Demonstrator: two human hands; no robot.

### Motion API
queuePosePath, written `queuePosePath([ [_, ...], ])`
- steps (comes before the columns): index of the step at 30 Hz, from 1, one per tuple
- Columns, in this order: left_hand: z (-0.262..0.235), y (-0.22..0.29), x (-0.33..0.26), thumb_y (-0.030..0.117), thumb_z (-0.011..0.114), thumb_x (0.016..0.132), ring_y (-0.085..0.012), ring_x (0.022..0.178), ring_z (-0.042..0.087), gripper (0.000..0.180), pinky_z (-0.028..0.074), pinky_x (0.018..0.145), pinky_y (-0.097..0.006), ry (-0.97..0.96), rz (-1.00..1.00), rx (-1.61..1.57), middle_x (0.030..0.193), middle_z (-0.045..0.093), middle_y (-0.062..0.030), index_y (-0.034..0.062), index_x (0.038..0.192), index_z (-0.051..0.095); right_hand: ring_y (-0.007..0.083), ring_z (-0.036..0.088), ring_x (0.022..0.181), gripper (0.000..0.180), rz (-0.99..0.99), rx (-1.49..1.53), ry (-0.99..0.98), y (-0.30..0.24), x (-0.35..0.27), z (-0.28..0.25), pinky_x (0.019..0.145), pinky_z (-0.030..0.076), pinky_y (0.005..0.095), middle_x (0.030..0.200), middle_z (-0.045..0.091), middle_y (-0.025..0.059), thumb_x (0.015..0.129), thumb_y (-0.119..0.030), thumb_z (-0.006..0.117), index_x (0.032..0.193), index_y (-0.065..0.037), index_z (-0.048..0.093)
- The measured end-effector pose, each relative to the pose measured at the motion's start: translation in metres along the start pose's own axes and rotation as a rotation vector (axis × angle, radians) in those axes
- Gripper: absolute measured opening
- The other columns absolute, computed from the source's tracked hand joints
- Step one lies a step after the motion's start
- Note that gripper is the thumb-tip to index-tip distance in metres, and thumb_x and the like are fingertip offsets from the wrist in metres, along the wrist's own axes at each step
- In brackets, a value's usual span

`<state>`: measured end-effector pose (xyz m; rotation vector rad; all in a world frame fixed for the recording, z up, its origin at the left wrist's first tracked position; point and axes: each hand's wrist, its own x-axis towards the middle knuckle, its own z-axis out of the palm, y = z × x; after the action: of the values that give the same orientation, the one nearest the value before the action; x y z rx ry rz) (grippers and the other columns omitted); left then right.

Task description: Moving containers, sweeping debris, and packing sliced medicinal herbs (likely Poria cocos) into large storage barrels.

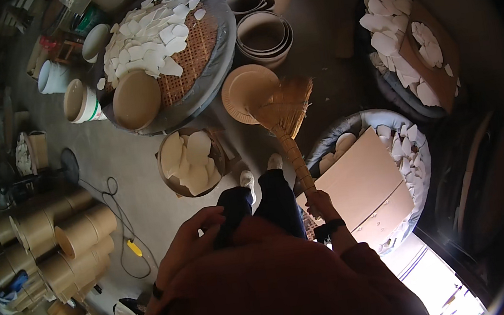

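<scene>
My right hand (321, 204) grips the handle of a straw broom (285, 115), whose bristles rest on the grey floor beside a flat round tan plate (244, 92). My left hand (192, 240) hangs open and holds nothing, near my dark trouser leg. My feet in light shoes stand between a small basket of white leaf-shaped pieces (193, 161) and a large round tray (349, 130) covered by a cardboard sheet (365, 184).
A big woven tray (195, 51) with white pieces and a tan plate lies ahead. Stacked bowls (262, 36) sit beyond the broom. Another tray of white pieces (409, 56) is at right. Cardboard cylinders (54, 238) and a cable (125, 229) lie at left.
</scene>
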<state>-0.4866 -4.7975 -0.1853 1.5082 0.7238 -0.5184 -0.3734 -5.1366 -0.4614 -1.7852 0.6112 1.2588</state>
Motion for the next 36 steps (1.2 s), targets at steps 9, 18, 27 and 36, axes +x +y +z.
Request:
queuePosePath([
  [9, -0.020, -0.014, 0.013, 0.009, 0.052, 0.085, -0.0171, 0.096, 0.056, 0.034, 0.045, 0.081, -0.030, -0.035, 0.159, 0.005, 0.101, 0.061, -0.0090, 0.0058, 0.119, 0.049, 0.0221, 0.056, 0.044, 0.025, -0.069, 0.044, 0.029, 0.022, -0.024, -0.027, 0.038, 0.047, 0.0334, 0.065, 0.056, 0.0129, 0.081, -0.022, 0.052, 0.089, 0.002, 0.050],
  [18, -0.050, -0.051, -0.008, 0.007, 0.054, 0.084, -0.0188, 0.095, 0.059, 0.031, 0.046, 0.083, -0.031, 0.053, 0.284, 0.061, 0.099, 0.062, -0.0110, 0.0030, 0.115, 0.050, 0.0242, 0.055, 0.042, 0.021, -0.026, 0.008, 0.141, 0.029, -0.061, -0.052, 0.035, 0.046, 0.0360, 0.061, 0.056, 0.0156, 0.084, -0.019, 0.051, 0.087, 0.002, 0.052],
  [27, -0.043, -0.066, -0.014, 0.008, 0.055, 0.084, -0.0167, 0.096, 0.058, 0.035, 0.045, 0.082, -0.030, -0.057, 0.357, 0.061, 0.101, 0.061, -0.0091, 0.0042, 0.118, 0.047, 0.0296, 0.056, 0.041, 0.028, -0.110, -0.240, 0.319, -0.009, -0.042, -0.082, 0.036, 0.046, 0.0407, 0.054, 0.054, 0.0197, 0.082, -0.018, 0.050, 0.070, 0.007, 0.051],
  [36, -0.009, -0.022, 0.111, 0.011, 0.054, 0.087, -0.0150, 0.100, 0.056, 0.033, 0.045, 0.085, -0.026, -0.234, 0.305, -0.254, 0.107, 0.057, -0.0079, -0.0003, 0.118, 0.047, 0.0214, 0.059, 0.045, 0.028, -0.337, -0.967, 0.318, -0.068, 0.048, -0.145, 0.046, 0.048, 0.0348, 0.052, 0.058, 0.0081, 0.082, -0.023, 0.048, 0.065, -0.006, 0.062],
])
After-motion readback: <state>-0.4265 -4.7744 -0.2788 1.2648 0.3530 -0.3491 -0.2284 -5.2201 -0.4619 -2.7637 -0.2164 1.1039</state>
